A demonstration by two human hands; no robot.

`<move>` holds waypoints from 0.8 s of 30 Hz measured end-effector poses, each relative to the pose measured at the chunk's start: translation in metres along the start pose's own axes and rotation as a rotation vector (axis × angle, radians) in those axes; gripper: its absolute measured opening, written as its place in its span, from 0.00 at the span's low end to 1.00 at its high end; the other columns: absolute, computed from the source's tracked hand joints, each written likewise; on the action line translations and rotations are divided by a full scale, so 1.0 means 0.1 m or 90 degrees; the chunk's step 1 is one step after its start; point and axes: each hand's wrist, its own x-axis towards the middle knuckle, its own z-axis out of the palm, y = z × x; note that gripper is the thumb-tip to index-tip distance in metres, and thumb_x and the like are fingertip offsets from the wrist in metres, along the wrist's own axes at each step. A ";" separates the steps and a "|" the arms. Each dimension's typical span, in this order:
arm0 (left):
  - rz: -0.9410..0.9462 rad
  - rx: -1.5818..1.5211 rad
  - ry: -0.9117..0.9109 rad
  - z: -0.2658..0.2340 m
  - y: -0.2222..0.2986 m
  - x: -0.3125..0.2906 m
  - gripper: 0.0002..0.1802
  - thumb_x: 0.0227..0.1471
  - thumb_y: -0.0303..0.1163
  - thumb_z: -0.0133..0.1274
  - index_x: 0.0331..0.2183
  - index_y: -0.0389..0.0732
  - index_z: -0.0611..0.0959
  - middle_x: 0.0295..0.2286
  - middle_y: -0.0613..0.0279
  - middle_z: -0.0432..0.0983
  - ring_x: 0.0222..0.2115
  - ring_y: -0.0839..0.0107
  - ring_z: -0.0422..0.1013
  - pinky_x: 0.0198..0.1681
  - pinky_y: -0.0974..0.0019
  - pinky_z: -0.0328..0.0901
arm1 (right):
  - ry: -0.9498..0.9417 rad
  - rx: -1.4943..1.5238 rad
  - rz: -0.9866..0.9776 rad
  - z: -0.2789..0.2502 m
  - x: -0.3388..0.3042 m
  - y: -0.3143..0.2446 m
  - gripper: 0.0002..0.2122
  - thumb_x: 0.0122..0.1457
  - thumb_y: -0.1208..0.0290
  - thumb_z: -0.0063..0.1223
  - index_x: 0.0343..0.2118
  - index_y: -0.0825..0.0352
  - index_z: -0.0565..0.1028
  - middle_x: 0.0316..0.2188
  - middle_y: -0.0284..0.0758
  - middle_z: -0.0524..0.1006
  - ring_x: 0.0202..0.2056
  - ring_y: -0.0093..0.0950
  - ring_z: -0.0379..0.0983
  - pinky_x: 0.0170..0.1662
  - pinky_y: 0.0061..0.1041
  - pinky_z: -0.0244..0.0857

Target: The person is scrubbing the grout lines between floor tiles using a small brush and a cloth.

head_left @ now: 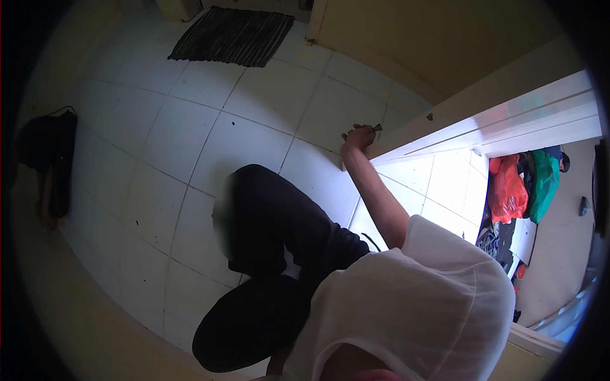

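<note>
My right arm reaches up from the white T-shirt sleeve. At its end my right hand [359, 138] is beside the end of a white door [406, 141], its fingers curled. A small, dull, flared piece [377, 127] sticks out past the fingers; its kind is too small to make out. Whether the hand also touches the door cannot be told. My left hand is not in view. My bent legs in dark trousers [273, 216] fill the middle of the picture.
White floor tiles [184, 127] spread ahead and left. A dark striped mat [232, 36] lies at the far side. Dark items [47, 152] stand by the left wall. Beyond the door are a red plastic bag [507, 190], a green bag [544, 184] and clutter.
</note>
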 end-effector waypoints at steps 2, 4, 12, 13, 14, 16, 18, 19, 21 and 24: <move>0.001 -0.007 -0.004 0.04 0.03 0.04 0.28 0.66 0.45 0.45 0.56 0.32 0.70 0.48 0.47 0.70 0.49 0.55 0.68 0.55 0.52 0.65 | 0.013 0.024 0.043 -0.02 0.03 -0.01 0.11 0.69 0.61 0.28 0.41 0.60 0.64 0.35 0.32 0.72 0.26 0.24 0.63 0.26 0.29 0.64; 0.001 -0.011 -0.004 0.08 0.07 0.09 0.27 0.66 0.44 0.44 0.56 0.31 0.71 0.48 0.47 0.70 0.49 0.55 0.69 0.54 0.52 0.66 | 0.009 0.072 0.102 -0.03 -0.04 -0.05 0.10 0.70 0.60 0.29 0.41 0.58 0.63 0.36 0.31 0.72 0.27 0.24 0.63 0.27 0.28 0.63; 0.013 -0.031 -0.008 0.20 0.30 0.28 0.26 0.67 0.44 0.43 0.55 0.31 0.71 0.46 0.47 0.72 0.47 0.56 0.70 0.53 0.53 0.67 | -0.031 0.109 0.197 -0.06 -0.04 -0.08 0.10 0.72 0.60 0.31 0.42 0.58 0.64 0.38 0.34 0.73 0.28 0.26 0.65 0.30 0.29 0.64; 0.016 -0.039 -0.004 0.22 0.34 0.31 0.26 0.67 0.43 0.43 0.55 0.31 0.71 0.46 0.47 0.72 0.47 0.56 0.70 0.53 0.53 0.67 | -0.090 0.088 0.225 -0.08 -0.06 -0.08 0.10 0.72 0.59 0.31 0.42 0.59 0.64 0.39 0.36 0.74 0.29 0.27 0.68 0.28 0.28 0.64; 0.018 -0.042 -0.002 0.21 0.38 0.34 0.26 0.67 0.43 0.43 0.55 0.31 0.71 0.46 0.47 0.72 0.46 0.56 0.70 0.53 0.53 0.67 | -0.150 0.067 0.253 -0.13 -0.10 -0.08 0.11 0.73 0.59 0.31 0.42 0.60 0.64 0.39 0.38 0.75 0.30 0.28 0.70 0.27 0.26 0.64; 0.025 -0.056 0.008 0.21 0.45 0.42 0.26 0.67 0.43 0.42 0.55 0.31 0.72 0.45 0.47 0.72 0.46 0.56 0.71 0.53 0.53 0.67 | -0.308 0.032 0.309 -0.23 -0.12 -0.12 0.13 0.73 0.59 0.31 0.43 0.63 0.65 0.41 0.42 0.77 0.32 0.31 0.76 0.21 0.21 0.63; 0.035 -0.078 0.019 0.18 0.53 0.49 0.26 0.68 0.43 0.42 0.55 0.31 0.72 0.45 0.47 0.73 0.46 0.56 0.71 0.52 0.53 0.67 | -0.470 0.041 0.416 -0.40 -0.19 -0.18 0.14 0.74 0.61 0.30 0.43 0.67 0.66 0.44 0.47 0.78 0.33 0.36 0.81 0.13 0.12 0.59; 0.048 -0.092 0.031 0.13 0.56 0.57 0.26 0.68 0.43 0.42 0.55 0.31 0.72 0.45 0.47 0.73 0.45 0.56 0.71 0.52 0.53 0.68 | -0.557 0.010 0.422 -0.46 -0.26 -0.11 0.14 0.74 0.61 0.29 0.43 0.67 0.66 0.43 0.49 0.79 0.33 0.37 0.81 0.16 0.18 0.66; 0.083 -0.127 0.053 0.02 0.68 0.75 0.25 0.68 0.43 0.42 0.55 0.31 0.72 0.44 0.47 0.73 0.45 0.56 0.72 0.52 0.53 0.68 | -0.669 -0.122 0.382 -0.56 -0.49 0.09 0.18 0.73 0.56 0.29 0.44 0.68 0.66 0.39 0.53 0.79 0.30 0.38 0.80 0.19 0.30 0.68; 0.124 -0.252 0.051 -0.08 0.84 0.83 0.25 0.69 0.42 0.41 0.54 0.30 0.72 0.44 0.47 0.73 0.44 0.56 0.72 0.52 0.53 0.68 | -0.734 -0.465 0.332 -0.95 -0.59 -0.02 0.21 0.72 0.55 0.33 0.41 0.72 0.71 0.20 0.45 0.78 0.16 0.34 0.74 0.18 0.28 0.66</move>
